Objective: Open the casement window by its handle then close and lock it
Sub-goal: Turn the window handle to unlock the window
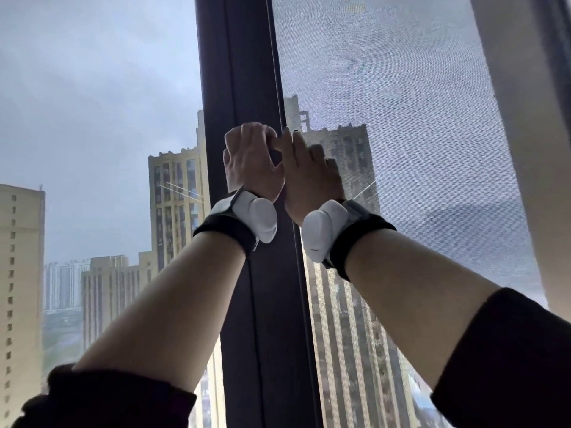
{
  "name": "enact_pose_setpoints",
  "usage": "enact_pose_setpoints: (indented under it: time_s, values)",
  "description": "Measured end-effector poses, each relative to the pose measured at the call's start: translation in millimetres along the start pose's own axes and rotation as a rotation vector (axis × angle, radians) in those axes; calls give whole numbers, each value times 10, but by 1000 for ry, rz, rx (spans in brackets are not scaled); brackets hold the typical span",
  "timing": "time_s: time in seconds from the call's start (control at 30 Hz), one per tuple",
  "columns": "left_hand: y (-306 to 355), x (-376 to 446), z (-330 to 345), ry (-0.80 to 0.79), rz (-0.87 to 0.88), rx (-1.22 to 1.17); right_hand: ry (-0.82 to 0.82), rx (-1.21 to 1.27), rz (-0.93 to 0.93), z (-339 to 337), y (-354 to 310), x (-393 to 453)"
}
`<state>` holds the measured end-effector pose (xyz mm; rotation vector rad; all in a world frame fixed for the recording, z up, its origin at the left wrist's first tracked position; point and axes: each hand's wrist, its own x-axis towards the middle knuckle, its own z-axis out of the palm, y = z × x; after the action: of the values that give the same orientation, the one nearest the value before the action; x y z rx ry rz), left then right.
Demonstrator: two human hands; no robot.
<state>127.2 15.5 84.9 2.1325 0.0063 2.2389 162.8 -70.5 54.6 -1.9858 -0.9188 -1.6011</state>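
A dark vertical window frame (244, 72) runs up the middle of the head view. My left hand (251, 162) is curled into a fist on this frame, wrapped around the window handle (275, 156), of which only a dark sliver shows between my two hands. My right hand (312, 174) lies beside it with fingers extended, pressed flat on the frame's right edge and the insect screen (417, 125). The two hands touch at the thumbs. Each wrist carries a white device on a black band.
Fixed glass (92, 118) fills the left side, with tall buildings outside. A pale wall or frame edge (525, 134) stands at the far right. A thin cord (367, 188) crosses the screen near my right wrist.
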Motion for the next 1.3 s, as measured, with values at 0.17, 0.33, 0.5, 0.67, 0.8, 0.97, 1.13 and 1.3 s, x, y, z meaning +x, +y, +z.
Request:
enact_pose_setpoints:
  time_s: [0.17, 0.33, 0.5, 0.67, 0.8, 0.97, 1.13, 1.3]
  values:
    - [14, 19, -3, -38, 28, 56, -65, -10, 8, 49, 20, 21]
    - [106, 72, 61, -19, -51, 89, -48, -21, -19, 11, 127, 121]
    - [125, 138, 128, 1, -95, 122, -10, -31, -37, 7, 176, 184]
    - [141, 198, 194, 64, -136, 47, -12, -79, -115, -9, 280, 322]
    - [128, 216, 241, 90, -179, 0, -34, -111, -145, -3, 305, 385]
    - [116, 202, 232, 51, -181, -27, -6, -128, -117, 32, 273, 385]
    - [-21, 143, 167, 28, -85, -151, -30, -92, -51, -21, 125, 349]
    - [-167, 89, 78, 14, -81, -313, 10, -43, -76, -90, -52, 451]
